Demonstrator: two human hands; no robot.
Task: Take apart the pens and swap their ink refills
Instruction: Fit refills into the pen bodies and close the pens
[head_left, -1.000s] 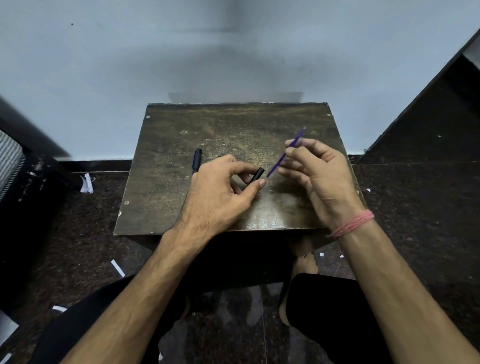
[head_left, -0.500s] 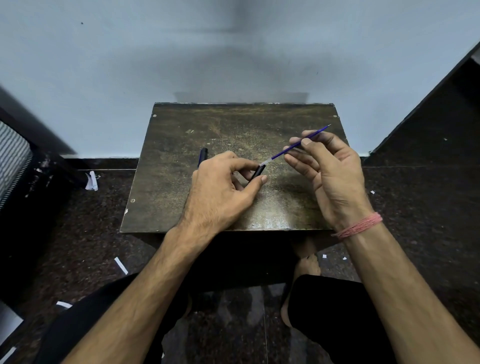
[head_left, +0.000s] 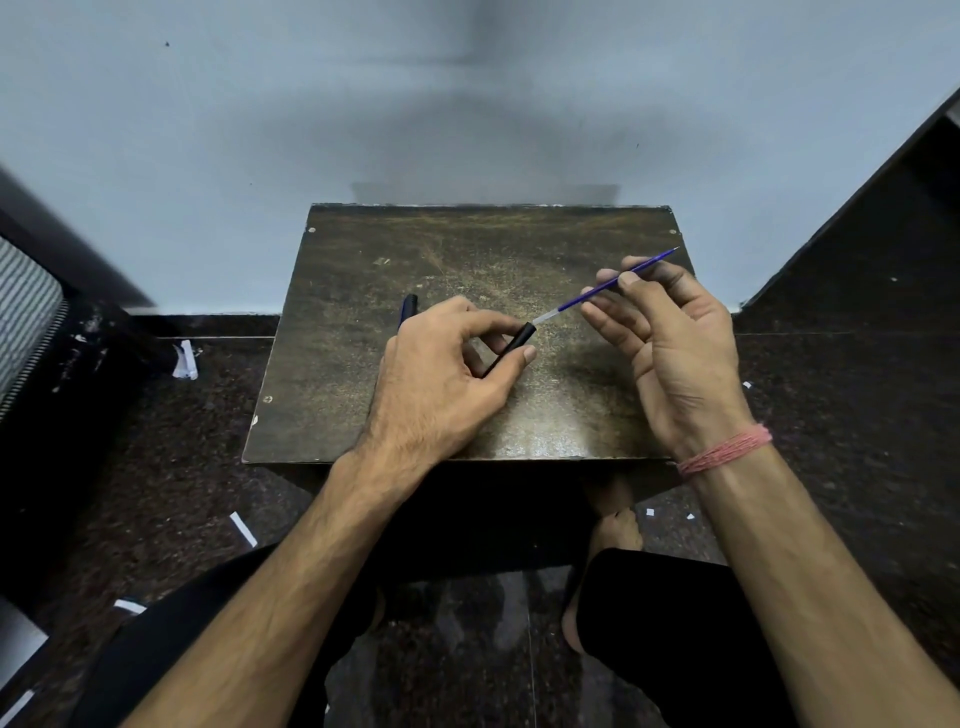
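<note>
Blue refill (head_left: 597, 292) angled at black barrel (head_left: 511, 347), second pen (head_left: 408, 310) behind

Both bare forearms reach forward from the lower edge of the view. The left hand (head_left: 441, 384) lies knuckles up, its thumb and curled fingers pinching a short black plastic pen barrel (head_left: 511, 347). The right hand (head_left: 670, 343), palm turned toward the left, pinches a thin blue ink refill (head_left: 597, 292) between thumb and fingertips, the other fingers loosely spread. A pink thread band (head_left: 724, 450) circles the right wrist.

No readable text, label or number anywhere
</note>
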